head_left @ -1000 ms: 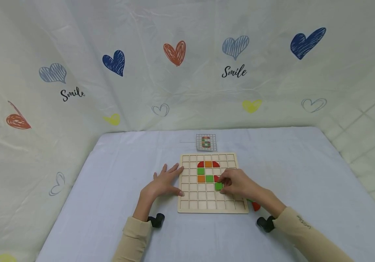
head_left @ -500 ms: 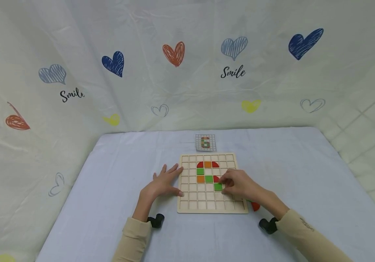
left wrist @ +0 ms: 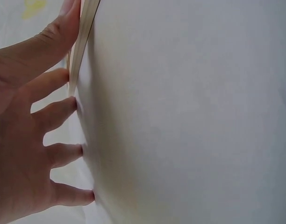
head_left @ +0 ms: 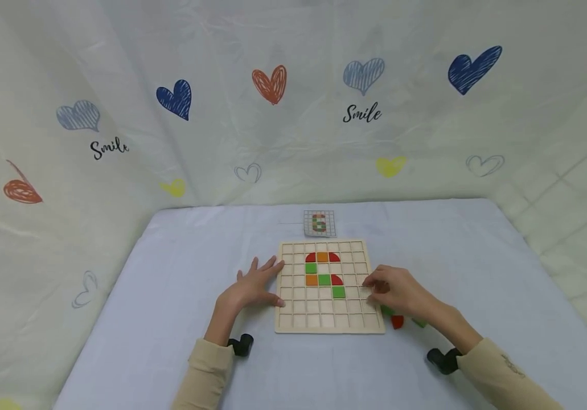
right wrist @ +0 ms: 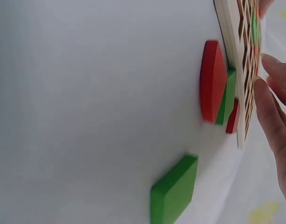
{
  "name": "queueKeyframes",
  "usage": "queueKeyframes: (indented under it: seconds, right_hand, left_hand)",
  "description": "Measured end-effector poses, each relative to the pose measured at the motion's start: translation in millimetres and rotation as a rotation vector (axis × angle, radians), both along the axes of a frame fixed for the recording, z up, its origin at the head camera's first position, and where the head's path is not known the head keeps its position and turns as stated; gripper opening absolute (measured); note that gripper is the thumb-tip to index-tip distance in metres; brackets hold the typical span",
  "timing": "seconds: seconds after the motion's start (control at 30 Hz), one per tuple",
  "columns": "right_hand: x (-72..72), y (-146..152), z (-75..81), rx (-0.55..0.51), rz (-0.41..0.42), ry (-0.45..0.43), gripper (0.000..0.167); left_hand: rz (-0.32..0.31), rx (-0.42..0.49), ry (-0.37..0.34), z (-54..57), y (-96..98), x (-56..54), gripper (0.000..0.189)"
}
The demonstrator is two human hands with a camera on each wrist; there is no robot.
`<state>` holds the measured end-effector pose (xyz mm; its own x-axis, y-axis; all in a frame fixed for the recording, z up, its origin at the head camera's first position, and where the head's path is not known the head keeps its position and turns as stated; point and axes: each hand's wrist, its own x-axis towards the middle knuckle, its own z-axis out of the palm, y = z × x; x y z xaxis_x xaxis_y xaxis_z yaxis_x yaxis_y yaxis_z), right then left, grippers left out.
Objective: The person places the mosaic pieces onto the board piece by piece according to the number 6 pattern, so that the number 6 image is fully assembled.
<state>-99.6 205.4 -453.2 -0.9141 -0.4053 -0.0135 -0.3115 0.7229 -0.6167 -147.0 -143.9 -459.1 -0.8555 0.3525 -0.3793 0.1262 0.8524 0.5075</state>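
Observation:
A wooden grid board (head_left: 293,322) lies on the white cloth, with several red, orange and green pieces set in its squares. My left hand (head_left: 247,287) has its fingers spread at the board's left edge, thumb over the frame. In the left wrist view, the thumb (left wrist: 52,37) lies along the board's side (left wrist: 82,49) and other fingertips touch the cloth. My right hand (head_left: 401,291) hovers at the board's right side, fingers loosely bent, holding nothing visible. The green square (head_left: 338,292) sits below a rounded red piece (head_left: 336,280) on the grid.
Beside the board's right edge lie a loose red piece (right wrist: 213,81), a green piece (right wrist: 228,95) and a smaller-looking red one (right wrist: 232,117). A green block (right wrist: 175,191) lies farther out. A printed pattern card (head_left: 319,224) rests behind the board. A heart-printed curtain (head_left: 303,136) hangs behind the table.
My right hand has let go at the green square and moved right, off the grid's middle, uncovering it and the red piece above. My left hand keeps its place at the board.

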Motion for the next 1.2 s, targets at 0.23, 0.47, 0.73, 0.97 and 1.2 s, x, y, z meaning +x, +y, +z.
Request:
queueKeyframes:
  seconds: [0.23, 0.47, 0.73, 0.97, 1.2]
  right_hand:
    - [8.4, 18.8, -1.0, -0.003, 0.014, 0.008, 0.015]
    - [13.8, 26.9, -2.2, 0.051, -0.015, -0.024, 0.019]
    - [15.5, 26.7, -2.0, 0.169, -0.035, -0.065, 0.029]
    - [13.6, 26.2, -0.2, 0.179, -0.028, -0.104, 0.023]
    - [11.9, 24.0, -2.5, 0.148, -0.04, -0.114, 0.023]
  left_hand:
    - [0.0, 0.012, -0.006, -2.1, -2.5, -1.2, 0.099]
    - [0.004, 0.002, -0.005, 0.3, -1.8, -0.8, 0.1]
    - [-0.005, -0.013, -0.007, 0.2, -1.5, -2.0, 0.1]
    - [-0.009, -0.022, 0.0, 0.5, -0.6, -4.1, 0.1]
    - [0.0, -0.008, -0.007, 0.1, -1.2, -3.5, 0.1]
